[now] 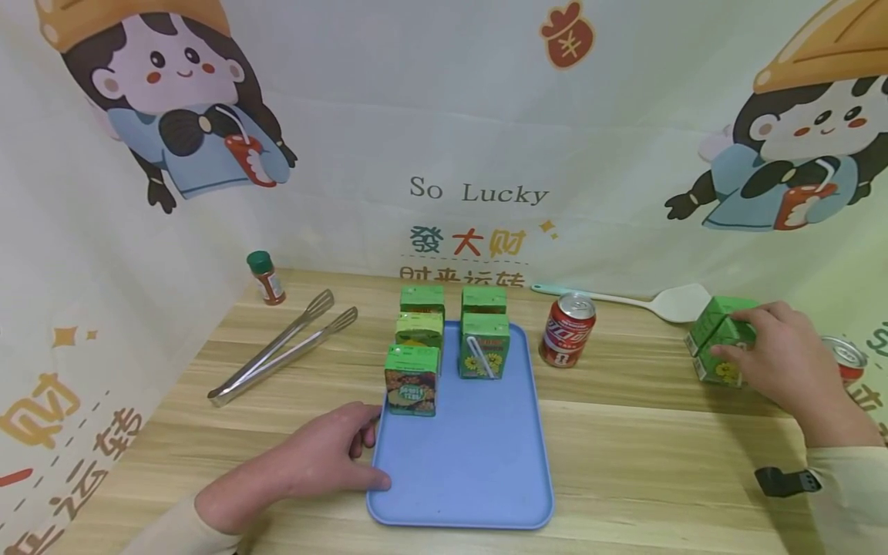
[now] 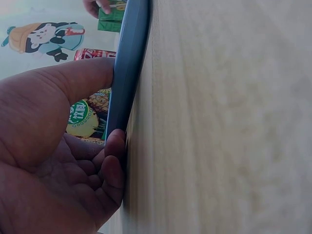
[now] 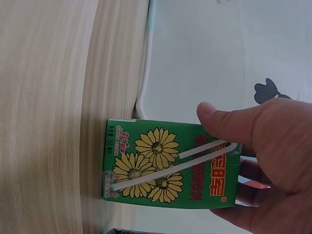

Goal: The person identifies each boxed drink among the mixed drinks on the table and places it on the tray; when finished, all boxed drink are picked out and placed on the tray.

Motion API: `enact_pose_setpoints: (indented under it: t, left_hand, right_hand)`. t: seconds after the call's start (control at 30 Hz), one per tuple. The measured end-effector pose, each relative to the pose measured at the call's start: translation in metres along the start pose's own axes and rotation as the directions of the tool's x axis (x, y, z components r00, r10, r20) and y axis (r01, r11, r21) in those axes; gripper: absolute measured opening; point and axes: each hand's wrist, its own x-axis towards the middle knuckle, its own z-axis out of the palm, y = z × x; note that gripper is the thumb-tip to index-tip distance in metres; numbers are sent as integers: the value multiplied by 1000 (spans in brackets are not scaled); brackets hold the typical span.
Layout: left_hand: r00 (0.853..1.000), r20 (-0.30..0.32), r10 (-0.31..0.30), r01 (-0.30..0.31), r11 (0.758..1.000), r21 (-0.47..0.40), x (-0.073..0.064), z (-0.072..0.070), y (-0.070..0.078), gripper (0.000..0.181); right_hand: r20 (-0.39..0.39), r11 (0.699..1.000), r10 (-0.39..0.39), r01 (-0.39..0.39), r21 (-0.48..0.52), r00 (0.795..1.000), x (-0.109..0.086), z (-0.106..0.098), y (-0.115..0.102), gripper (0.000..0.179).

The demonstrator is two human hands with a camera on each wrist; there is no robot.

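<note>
My left hand (image 1: 329, 455) pinches the left rim of a blue tray (image 1: 472, 478), thumb over the edge and fingers curled beneath, as the left wrist view shows. Several green juice cartons stand in two rows at the tray's far end. The front left one is a pineapple-picture carton (image 1: 412, 381); a flower-print carton (image 1: 484, 347) with a straw heads the right row. Off to the right, my right hand (image 1: 791, 354) grips the top of another flower-print drink carton (image 3: 156, 165), thumb on one side and fingers on the other. Just behind it stands a similar green carton (image 1: 714, 316).
Right of the tray is a red soda can (image 1: 569, 331), and another can (image 1: 846, 358) is partly behind my right hand. A white spatula (image 1: 680, 303) lies along the back. Metal tongs (image 1: 277, 351) and a green-capped spice jar (image 1: 266, 277) are at the left. A printed cloth hangs behind.
</note>
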Motion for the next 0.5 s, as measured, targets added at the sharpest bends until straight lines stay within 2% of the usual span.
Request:
enact_pose_setpoints:
  t: [0.33, 0.5]
  left_hand:
    - [1000, -7, -1, 1, 1000, 6, 0, 1, 0, 82]
    - [1000, -4, -7, 7, 1000, 9, 0, 1, 1, 85]
  right_hand:
    - [35, 999, 42, -42, 4, 999, 2, -3, 5, 73]
    - [54, 999, 38, -39, 22, 998, 2, -4, 5, 74]
